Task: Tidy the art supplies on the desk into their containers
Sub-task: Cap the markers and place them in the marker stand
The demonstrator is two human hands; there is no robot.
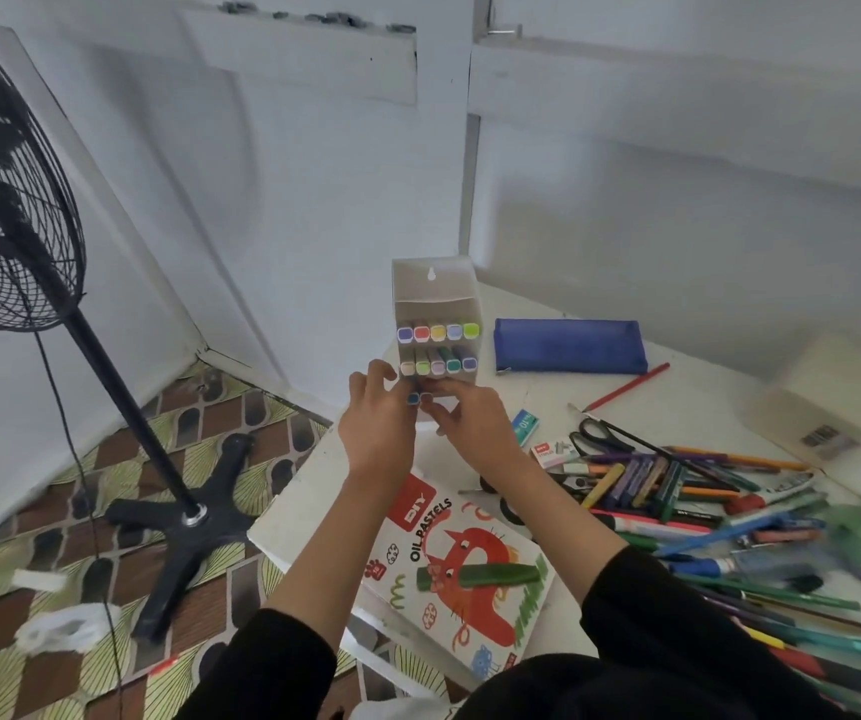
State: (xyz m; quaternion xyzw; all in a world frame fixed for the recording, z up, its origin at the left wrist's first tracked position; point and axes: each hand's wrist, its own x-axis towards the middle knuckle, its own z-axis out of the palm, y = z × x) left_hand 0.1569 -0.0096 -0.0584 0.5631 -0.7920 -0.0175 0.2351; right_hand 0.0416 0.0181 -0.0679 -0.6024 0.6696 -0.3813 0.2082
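The left hand [379, 423] pinches a blue-capped marker [412, 399] at the lowest row of the white box [436, 283]. The right hand [470, 423] meets it there with curled fingers; I cannot tell what it grips. Above them, two rows of five markers [438, 332] fill the box, which stands upright on the worktop [537, 402]. A blue pencil case [568, 345] lies beside it, an oil pastel carton [464, 605] nearer, and loose pens [729, 511] to the right.
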